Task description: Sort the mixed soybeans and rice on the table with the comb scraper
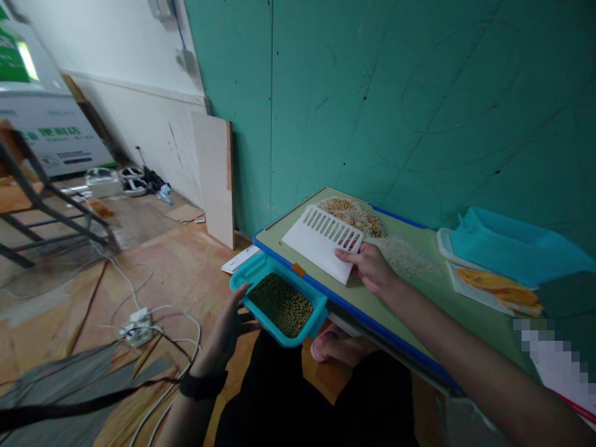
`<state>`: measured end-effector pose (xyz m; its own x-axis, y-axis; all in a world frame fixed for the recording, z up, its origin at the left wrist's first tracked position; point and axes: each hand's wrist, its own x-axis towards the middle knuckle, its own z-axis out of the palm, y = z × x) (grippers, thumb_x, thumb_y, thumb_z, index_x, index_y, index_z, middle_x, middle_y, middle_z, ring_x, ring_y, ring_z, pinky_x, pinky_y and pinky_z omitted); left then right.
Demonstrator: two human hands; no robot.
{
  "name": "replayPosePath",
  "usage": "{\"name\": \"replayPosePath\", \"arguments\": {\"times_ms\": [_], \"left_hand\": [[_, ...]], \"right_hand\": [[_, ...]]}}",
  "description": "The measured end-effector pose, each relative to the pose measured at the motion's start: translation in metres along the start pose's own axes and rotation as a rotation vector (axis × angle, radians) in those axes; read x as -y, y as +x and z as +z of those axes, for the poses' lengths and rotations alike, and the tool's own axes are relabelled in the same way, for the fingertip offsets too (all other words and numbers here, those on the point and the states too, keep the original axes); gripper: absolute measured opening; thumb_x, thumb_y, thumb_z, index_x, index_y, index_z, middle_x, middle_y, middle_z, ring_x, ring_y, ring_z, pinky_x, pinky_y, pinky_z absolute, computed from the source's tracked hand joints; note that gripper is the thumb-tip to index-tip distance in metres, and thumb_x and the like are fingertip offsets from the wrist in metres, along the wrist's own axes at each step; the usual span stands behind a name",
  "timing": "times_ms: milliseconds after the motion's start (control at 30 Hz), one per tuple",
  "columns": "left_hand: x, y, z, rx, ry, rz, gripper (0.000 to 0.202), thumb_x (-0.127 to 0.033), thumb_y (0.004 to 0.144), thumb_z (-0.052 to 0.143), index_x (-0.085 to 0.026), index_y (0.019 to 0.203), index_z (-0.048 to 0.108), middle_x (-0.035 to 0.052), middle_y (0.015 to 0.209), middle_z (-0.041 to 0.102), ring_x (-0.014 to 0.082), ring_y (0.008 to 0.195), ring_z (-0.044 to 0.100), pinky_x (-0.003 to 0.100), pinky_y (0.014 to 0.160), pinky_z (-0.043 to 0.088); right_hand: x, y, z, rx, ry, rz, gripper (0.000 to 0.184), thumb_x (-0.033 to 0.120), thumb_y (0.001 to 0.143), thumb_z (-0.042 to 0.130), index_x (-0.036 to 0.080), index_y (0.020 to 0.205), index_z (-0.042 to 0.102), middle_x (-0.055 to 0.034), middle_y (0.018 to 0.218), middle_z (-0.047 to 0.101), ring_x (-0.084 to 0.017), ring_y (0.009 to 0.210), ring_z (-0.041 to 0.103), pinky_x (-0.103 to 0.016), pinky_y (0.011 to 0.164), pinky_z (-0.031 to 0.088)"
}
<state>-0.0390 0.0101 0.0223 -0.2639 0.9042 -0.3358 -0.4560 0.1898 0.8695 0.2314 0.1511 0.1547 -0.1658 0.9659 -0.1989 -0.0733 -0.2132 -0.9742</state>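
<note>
My left hand grips the left end of a teal plastic box, thumb on its rim and fingers beneath. Dark green beans and tan beans lie in the box, which is held at the table's near edge. With its thumb on top, my right hand is closed on a white slotted scoop. The scoop rests on or just over the pale green tabletop; the exact contact cannot be made out. Behind it lies a heap of tan beans mixed with white grains. More white grains spread to the right.
A larger teal basket and an orange cloth on a white tray stand at the table's right. A green wall borders the back. Cables and a power strip lie on the floor at left, near a chair.
</note>
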Motion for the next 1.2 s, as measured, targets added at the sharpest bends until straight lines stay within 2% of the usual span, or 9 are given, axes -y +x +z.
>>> {"name": "replayPosePath", "arguments": {"times_ms": [267,400,633,733,833,933,1033,1100,1200], "left_hand": [[-0.027,0.008,-0.001,-0.063,0.015,-0.076,0.059,-0.065,0.077,0.070,-0.017,0.110,0.066,0.0076,0.095,0.070,0.0246,0.077,0.071,0.039,0.067,0.062],[-0.031,0.009,-0.005,-0.068,-0.006,-0.072,0.058,-0.065,0.076,0.071,-0.017,0.108,0.065,0.0068,0.092,0.071,0.0256,0.074,0.072,0.040,0.064,0.062],[-0.028,0.009,-0.005,-0.045,-0.037,-0.058,0.051,-0.062,0.080,0.071,-0.019,0.106,0.066,0.0037,0.091,0.070,0.0223,0.072,0.072,0.038,0.064,0.062],[-0.023,0.007,-0.006,-0.045,-0.031,-0.073,0.052,-0.063,0.081,0.069,-0.018,0.107,0.066,0.0046,0.091,0.070,0.0226,0.071,0.072,0.038,0.063,0.061],[-0.018,0.001,-0.004,-0.001,-0.037,-0.054,0.053,-0.061,0.085,0.066,-0.018,0.117,0.064,0.0068,0.100,0.071,0.0228,0.076,0.072,0.040,0.069,0.062],[-0.014,-0.007,0.000,0.032,-0.038,-0.039,0.054,-0.059,0.087,0.064,-0.021,0.127,0.061,0.0083,0.112,0.071,0.0245,0.085,0.073,0.040,0.072,0.061],[-0.010,-0.013,0.005,0.022,-0.019,-0.052,0.055,-0.061,0.087,0.063,-0.022,0.126,0.061,0.0099,0.124,0.069,0.0251,0.087,0.074,0.038,0.070,0.060],[-0.008,-0.015,0.008,0.006,-0.025,-0.053,0.056,-0.061,0.086,0.064,-0.023,0.126,0.061,0.0093,0.128,0.067,0.0248,0.086,0.074,0.037,0.069,0.059],[-0.004,-0.017,0.013,-0.060,-0.026,-0.106,0.060,-0.064,0.080,0.068,-0.023,0.123,0.063,0.0082,0.118,0.071,0.0252,0.082,0.074,0.037,0.066,0.059]], "right_hand": [[0.000,0.029,0.019,0.026,-0.066,-0.053,0.043,0.029,0.042,0.094,0.015,0.077,0.073,-0.0050,0.078,0.078,-0.021,0.069,0.071,-0.033,0.066,0.057],[0.001,0.019,0.019,0.061,-0.100,-0.039,0.044,0.031,0.042,0.094,0.014,0.077,0.074,-0.0055,0.078,0.078,-0.019,0.067,0.069,-0.031,0.064,0.055],[-0.002,-0.001,0.013,0.125,-0.176,-0.058,0.045,0.040,0.054,0.090,0.013,0.087,0.076,-0.0085,0.084,0.079,-0.022,0.072,0.071,-0.034,0.066,0.056],[-0.004,-0.012,0.013,0.023,-0.330,-0.250,0.036,0.043,0.065,0.084,0.014,0.085,0.077,-0.0087,0.085,0.079,-0.024,0.075,0.072,-0.035,0.070,0.056],[-0.010,-0.034,0.018,-0.082,-0.650,-0.516,0.029,0.043,0.086,0.068,0.015,0.088,0.078,-0.0101,0.087,0.079,-0.025,0.078,0.073,-0.035,0.073,0.056],[-0.022,-0.055,0.030,0.027,-0.978,-0.727,0.031,0.031,0.098,0.052,0.017,0.109,0.077,-0.0116,0.096,0.080,-0.024,0.083,0.074,-0.035,0.079,0.055],[-0.032,-0.064,0.045,0.167,-1.173,-0.869,0.041,0.017,0.098,0.041,0.014,0.129,0.067,-0.0139,0.115,0.077,-0.024,0.096,0.074,-0.035,0.085,0.055],[-0.033,-0.062,0.056,0.224,-1.268,-0.903,0.043,0.012,0.096,0.040,0.011,0.131,0.064,-0.0163,0.123,0.074,-0.025,0.101,0.073,-0.036,0.086,0.055],[-0.027,-0.053,0.074,0.281,-1.400,-0.904,0.044,0.007,0.090,0.043,0.008,0.130,0.063,-0.0196,0.124,0.072,-0.025,0.099,0.073,-0.034,0.082,0.055]]}}
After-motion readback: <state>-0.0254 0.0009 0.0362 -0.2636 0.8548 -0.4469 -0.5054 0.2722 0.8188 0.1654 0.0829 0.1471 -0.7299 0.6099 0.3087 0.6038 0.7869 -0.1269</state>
